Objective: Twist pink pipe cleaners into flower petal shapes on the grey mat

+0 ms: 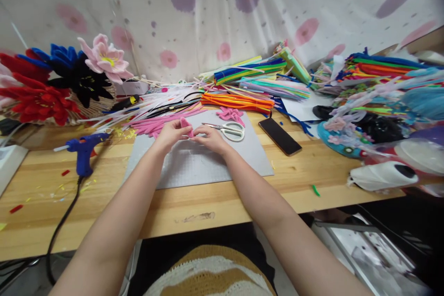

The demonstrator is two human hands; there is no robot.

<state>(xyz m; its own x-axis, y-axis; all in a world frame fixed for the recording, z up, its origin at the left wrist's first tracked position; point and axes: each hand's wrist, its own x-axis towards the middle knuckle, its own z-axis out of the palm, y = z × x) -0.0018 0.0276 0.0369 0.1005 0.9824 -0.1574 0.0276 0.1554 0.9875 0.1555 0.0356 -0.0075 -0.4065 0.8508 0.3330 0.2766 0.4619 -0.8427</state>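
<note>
Over the grey cutting mat [194, 166], my left hand [172, 133] is closed on a folded pink pipe cleaner piece [186, 126]. My right hand [209, 139] is beside it, its fingertips pinched together at the lower end of the pink piece; what exactly they grip is too small to tell. Green-and-white handled scissors [233, 131] lie just past my right hand. A finished-looking pink petal cluster [231, 114] rests at the mat's back edge. Loose pink pipe cleaners [149, 125] lie behind my left hand.
A blue glue gun [84, 150] with a black cord stands at the left, near fuzzy flowers [41, 99]. A black phone [280, 136] lies right of the mat. Pipe cleaner bundles [239, 101] line the back; a white roll [381, 175] lies at the right.
</note>
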